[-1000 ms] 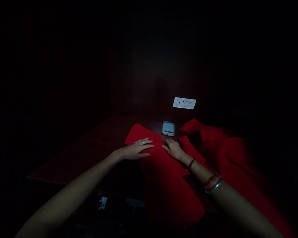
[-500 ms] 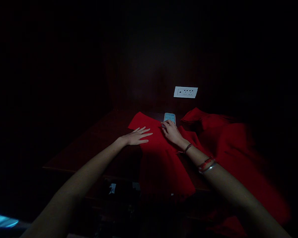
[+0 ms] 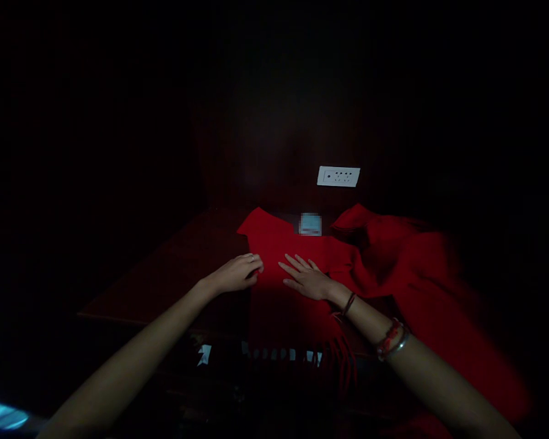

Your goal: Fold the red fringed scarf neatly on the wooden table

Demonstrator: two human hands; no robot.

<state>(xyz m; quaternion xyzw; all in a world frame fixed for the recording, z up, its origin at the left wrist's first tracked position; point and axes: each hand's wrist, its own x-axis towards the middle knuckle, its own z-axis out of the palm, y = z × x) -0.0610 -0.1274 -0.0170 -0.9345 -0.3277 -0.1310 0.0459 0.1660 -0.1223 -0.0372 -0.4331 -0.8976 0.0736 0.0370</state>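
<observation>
A red scarf with a fringed end lies over a dark table, its fringe hanging past the front edge. My left hand is at the scarf's left edge, fingers curled in on the fabric; the fingertips are partly hidden. Flat on the middle of the scarf rests my right hand, its fingers spread. More of the red cloth spreads off to the right, under and beyond my right forearm.
Behind the scarf lies a phone, blurred out. A white socket plate is on the wall. The dark tabletop extends left. Pale bits show below the front edge. Surroundings are very dark.
My right hand has moved back toward me from near the phone and flattened out. My left hand has slid nearer and its fingers have curled. The scarf's fringed end now hangs straighter.
</observation>
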